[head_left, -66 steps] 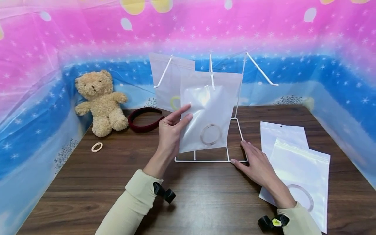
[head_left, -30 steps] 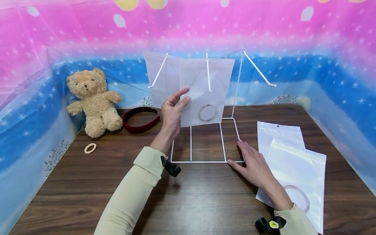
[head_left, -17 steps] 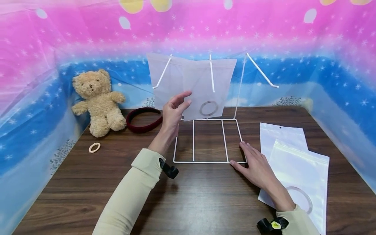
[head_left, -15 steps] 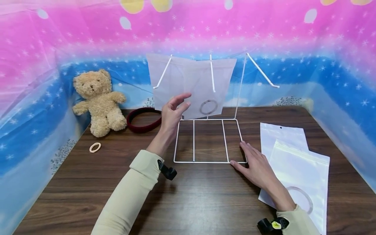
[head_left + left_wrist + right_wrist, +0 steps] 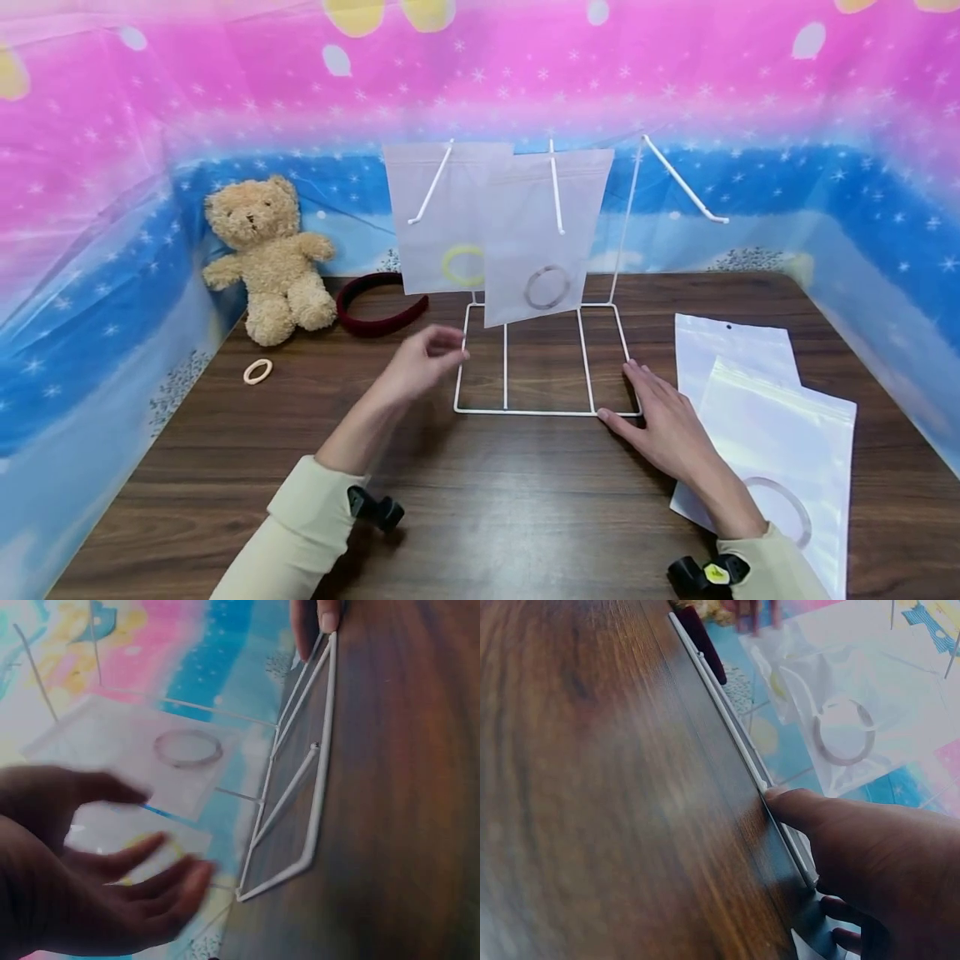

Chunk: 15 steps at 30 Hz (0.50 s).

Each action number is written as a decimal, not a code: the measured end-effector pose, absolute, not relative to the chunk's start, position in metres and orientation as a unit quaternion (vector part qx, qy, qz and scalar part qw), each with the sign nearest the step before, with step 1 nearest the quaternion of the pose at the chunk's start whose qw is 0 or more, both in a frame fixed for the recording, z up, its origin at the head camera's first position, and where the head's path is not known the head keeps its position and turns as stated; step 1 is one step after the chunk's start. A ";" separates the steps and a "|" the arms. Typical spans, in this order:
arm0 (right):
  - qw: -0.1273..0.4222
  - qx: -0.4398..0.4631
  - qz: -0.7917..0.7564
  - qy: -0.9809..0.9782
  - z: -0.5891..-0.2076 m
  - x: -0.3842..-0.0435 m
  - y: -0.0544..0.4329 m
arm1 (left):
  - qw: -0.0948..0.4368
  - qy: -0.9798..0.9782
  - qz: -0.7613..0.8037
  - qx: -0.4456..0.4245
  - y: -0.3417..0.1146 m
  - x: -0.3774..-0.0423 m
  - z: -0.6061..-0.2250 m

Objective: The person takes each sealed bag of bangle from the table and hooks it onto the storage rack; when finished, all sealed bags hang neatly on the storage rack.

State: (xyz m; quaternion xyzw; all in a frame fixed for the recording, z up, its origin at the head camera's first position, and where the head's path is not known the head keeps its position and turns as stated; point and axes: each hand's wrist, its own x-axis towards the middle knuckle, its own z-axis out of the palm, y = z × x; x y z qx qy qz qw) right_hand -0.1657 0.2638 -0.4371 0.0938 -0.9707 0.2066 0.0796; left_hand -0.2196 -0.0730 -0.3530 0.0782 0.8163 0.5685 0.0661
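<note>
A white wire display rack (image 5: 525, 411) with three hooks stands on the table. A clear-fronted zip bag (image 5: 525, 225) with a greyish-pink ring inside hangs on the middle hook. Another zip bag (image 5: 427, 208), holding a yellow ring, hangs from the left hook, partly behind the first. My left hand (image 5: 423, 362) is in the air beside the rack's left side, fingers loosely bent, holding nothing; it is blurred in the left wrist view. At the rack's front right corner my right hand (image 5: 667, 425) rests with extended fingers and thumb touching the wire base.
Two flat zip bags lie overlapping at the right; the upper bag (image 5: 795, 442) has a ring inside and lies partly under the right forearm. A teddy bear (image 5: 266, 250), a dark red headband (image 5: 382, 325) and a cream ring (image 5: 257, 372) are at the left. The rack's right hook (image 5: 686, 179) is bare.
My left hand hung the ring bag on the middle hook, let go and moved down and left. The bags have swung, uncovering the yellow ring. My right hand has stayed on the rack.
</note>
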 end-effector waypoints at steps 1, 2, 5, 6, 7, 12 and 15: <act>0.079 0.094 0.206 -0.971 -0.437 -0.166 0.264 | 0.094 0.830 0.543 0.083 -0.075 -0.215 -0.355; 0.078 0.094 0.206 -0.971 -0.436 -0.166 0.264 | 0.117 0.839 0.525 0.087 -0.077 -0.210 -0.357; 0.077 0.094 0.206 -0.971 -0.436 -0.166 0.265 | 0.138 0.853 0.494 0.090 -0.079 -0.200 -0.365; 0.077 0.093 0.205 -0.971 -0.435 -0.166 0.266 | 0.133 0.856 0.492 0.091 -0.080 -0.198 -0.369; 0.078 0.093 0.205 -0.971 -0.435 -0.166 0.266 | 0.125 0.857 0.492 0.092 -0.080 -0.197 -0.372; 0.074 0.090 0.208 -0.971 -0.436 -0.166 0.265 | 0.093 0.846 0.515 0.099 -0.079 -0.197 -0.387; 0.068 0.089 0.211 -0.971 -0.437 -0.166 0.264 | 0.083 0.853 0.503 0.111 -0.080 -0.197 -0.396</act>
